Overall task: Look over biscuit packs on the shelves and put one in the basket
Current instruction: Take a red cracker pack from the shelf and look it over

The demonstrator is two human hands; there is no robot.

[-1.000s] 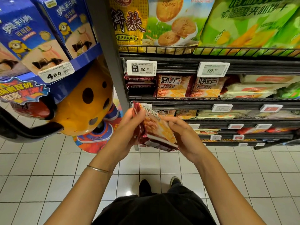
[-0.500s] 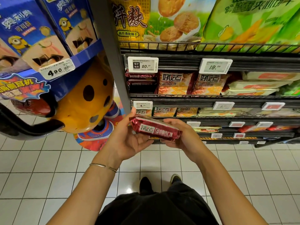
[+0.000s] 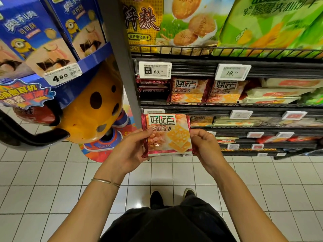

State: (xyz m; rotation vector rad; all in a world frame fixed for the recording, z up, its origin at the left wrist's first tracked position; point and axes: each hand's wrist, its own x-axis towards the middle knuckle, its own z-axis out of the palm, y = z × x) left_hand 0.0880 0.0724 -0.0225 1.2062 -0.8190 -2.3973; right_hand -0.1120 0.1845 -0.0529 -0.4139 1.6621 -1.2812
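Observation:
A red-edged biscuit pack (image 3: 168, 135) with cracker pictures faces me, front side up, held in front of the lower shelves. My left hand (image 3: 129, 151) grips its left edge, thumb on the front. My right hand (image 3: 203, 144) pinches its right edge. Matching packs (image 3: 189, 90) stand on the shelf above, under the price tags (image 3: 154, 69). A black basket handle (image 3: 33, 135) curves in at the left; the basket itself is out of view.
Dark metal shelves (image 3: 227, 109) with flat biscuit packs run to the right. Large bags (image 3: 192, 21) fill the top shelf. Left of the grey shelf post (image 3: 120, 55) stands a blue display of boxes (image 3: 35, 39) above a yellow spotted figure (image 3: 92, 109). White tiled floor lies below.
The pack has been turned between both hands, from a tilted face, through its narrow side edge, to its printed front facing me. It also sits slightly higher.

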